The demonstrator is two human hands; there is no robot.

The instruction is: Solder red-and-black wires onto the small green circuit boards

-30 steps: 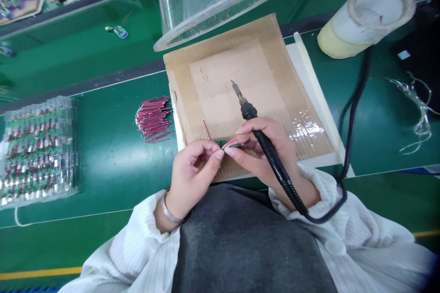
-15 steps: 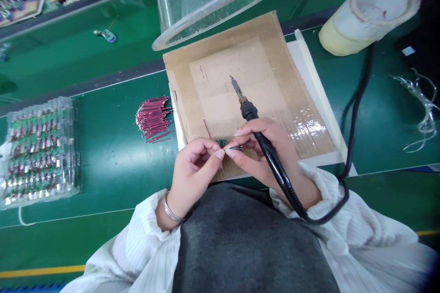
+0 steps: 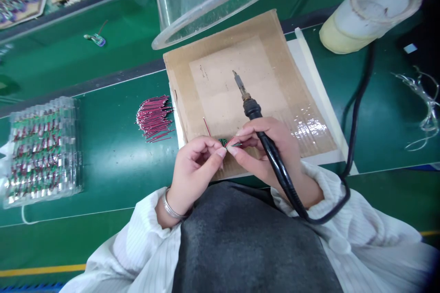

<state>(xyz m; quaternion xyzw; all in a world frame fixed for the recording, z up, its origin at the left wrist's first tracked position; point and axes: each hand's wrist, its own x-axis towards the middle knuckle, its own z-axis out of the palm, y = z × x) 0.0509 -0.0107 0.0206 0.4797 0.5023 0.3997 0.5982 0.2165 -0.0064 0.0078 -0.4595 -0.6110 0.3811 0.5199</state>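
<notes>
My left hand [image 3: 195,160] pinches a small green circuit board [image 3: 223,141], mostly hidden by the fingertips. A red wire [image 3: 206,126] sticks up past the left fingers. Across from it, my right hand [image 3: 271,146] has a soldering iron [image 3: 266,135] lying between thumb and index finger, its tip pointing up and away over the cardboard. The right fingertips also pinch thin wires, red and dark, at the board's edge. Both hands nearly touch above the near edge of the cardboard sheet [image 3: 240,55].
A pile of red wires [image 3: 154,118] lies left of the cardboard. Farther left stands a clear tray [image 3: 77,146] of assembled parts. Behind are a large transparent shield [image 3: 206,4] and one loose board [image 3: 96,39] on the green belt. A white-yellow cup [image 3: 343,32] and the iron's cable [image 3: 355,119] are at right.
The soldering iron has shifted slightly to the right and its tip slightly up. The loose board on the belt has moved left. Both hands keep their pinch.
</notes>
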